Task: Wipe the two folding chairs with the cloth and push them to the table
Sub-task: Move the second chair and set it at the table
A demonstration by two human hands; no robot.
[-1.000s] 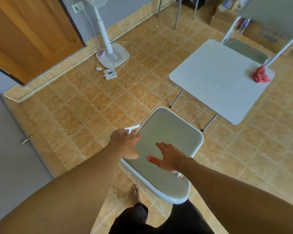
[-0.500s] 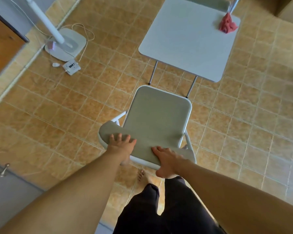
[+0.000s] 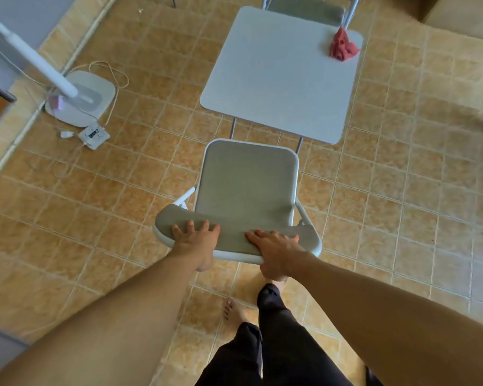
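Firmly, both hands — left hand [image 3: 195, 238], right hand [image 3: 277, 249] — grip chair backrest [image 3: 236, 235].

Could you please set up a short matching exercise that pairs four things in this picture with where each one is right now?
Things:
1. red cloth
2. left hand
3. fan base
4. far chair

Places:
A. on the floor by the wall, left of the table
B. on the far right corner of the table
C. gripping the left part of the near chair's backrest
D. beyond the table, at the top of the view

Pairs: 1-B, 2-C, 3-A, 4-D
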